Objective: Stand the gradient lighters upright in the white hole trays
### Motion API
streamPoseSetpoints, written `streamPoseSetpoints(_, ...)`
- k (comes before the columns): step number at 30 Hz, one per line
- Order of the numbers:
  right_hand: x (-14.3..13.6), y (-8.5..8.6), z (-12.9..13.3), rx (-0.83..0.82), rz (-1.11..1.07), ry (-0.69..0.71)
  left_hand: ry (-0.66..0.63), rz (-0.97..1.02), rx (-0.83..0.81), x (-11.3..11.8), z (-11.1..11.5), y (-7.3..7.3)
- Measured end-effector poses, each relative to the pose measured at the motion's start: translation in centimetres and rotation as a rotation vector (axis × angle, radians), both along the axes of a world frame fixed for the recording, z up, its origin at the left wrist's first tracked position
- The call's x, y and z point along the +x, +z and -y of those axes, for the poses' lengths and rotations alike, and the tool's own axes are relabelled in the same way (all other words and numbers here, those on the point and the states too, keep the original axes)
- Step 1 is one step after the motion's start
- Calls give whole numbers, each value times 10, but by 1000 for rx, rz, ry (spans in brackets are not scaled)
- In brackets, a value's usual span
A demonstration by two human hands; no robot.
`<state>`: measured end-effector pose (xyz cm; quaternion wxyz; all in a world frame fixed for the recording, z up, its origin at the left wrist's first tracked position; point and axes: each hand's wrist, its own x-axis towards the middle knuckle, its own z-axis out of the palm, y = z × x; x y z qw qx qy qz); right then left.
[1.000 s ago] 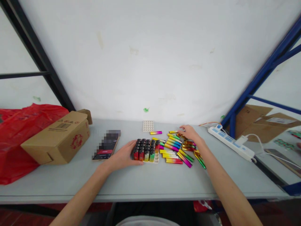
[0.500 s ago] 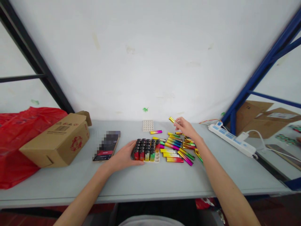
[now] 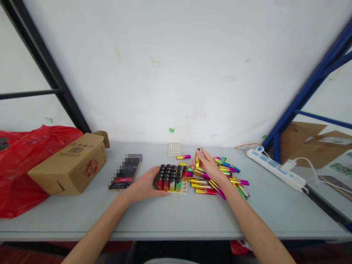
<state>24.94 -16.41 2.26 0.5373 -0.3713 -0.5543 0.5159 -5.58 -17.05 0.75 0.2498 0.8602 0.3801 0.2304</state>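
Black-topped lighters (image 3: 172,178) stand upright in rows in a white holed tray (image 3: 184,190) at the middle of the table. Holes show along the tray's right side. My left hand (image 3: 145,185) is closed around the left side of this block, thumb along the front and fingers behind. Right of the tray, my right hand (image 3: 208,164) pinches a gold lighter (image 3: 197,161), held nearly upright with its top end up. Under and beside that hand lies a loose pile of shiny multicoloured lighters (image 3: 205,186), partly hidden by my wrist.
A second holed tray (image 3: 174,149) lies near the wall, with a pink-and-gold lighter (image 3: 183,157) in front. On the left are a phone (image 3: 126,172), a cardboard box (image 3: 68,165) and a red plastic bag (image 3: 24,176). A white power strip (image 3: 275,170) lies at right.
My right hand has come down and left toward the tray, turning its gold lighter from slanted to nearly upright. My left hand keeps its place. The view has shifted slightly.
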Motion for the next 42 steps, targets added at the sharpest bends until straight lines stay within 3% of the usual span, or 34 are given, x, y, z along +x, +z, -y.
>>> streamPoseSetpoints(2,-6,1,7,-28,33,72,-1,2,6,0,0,0)
streamPoseSetpoints(4,-12,0,11,-57,95,53,-10,-2,8,0,0,-1)
streamPoseSetpoints(11,-18,-2,15,149,387,-292,-10,-35,-8,0,0,1)
streamPoseSetpoints(22,-17,-5,13,210,550,-515,-18,-8,1,1,0,2)
streamPoseSetpoints(35,-17,0,16,218,576,-518,-11,-23,6,0,0,1)
streamPoseSetpoints(42,-9,14,40,214,580,-278,-16,-3,-5,2,1,3)
